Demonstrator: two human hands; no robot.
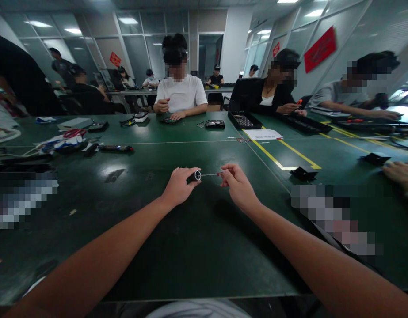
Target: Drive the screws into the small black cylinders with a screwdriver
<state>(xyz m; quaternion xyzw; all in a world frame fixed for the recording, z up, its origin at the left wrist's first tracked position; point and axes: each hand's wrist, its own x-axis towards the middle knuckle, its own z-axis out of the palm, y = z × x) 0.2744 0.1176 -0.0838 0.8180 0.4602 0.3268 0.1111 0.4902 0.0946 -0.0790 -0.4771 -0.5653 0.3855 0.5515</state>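
My left hand [178,186] is closed around a small black cylinder with a silver rim [196,175], held just above the green table [190,238]. My right hand [237,185] pinches the red end of a thin metal rod [210,174]. The rod's tip points into the open end of the cylinder. Both forearms reach out from the near edge of the table.
Cables, a red-handled tool and dark devices [71,141] lie at the far left. Black trays [243,120] and a white paper [266,134] sit across the table, where several people work. A small black box [305,173] and another person's hand [402,174] are at the right.
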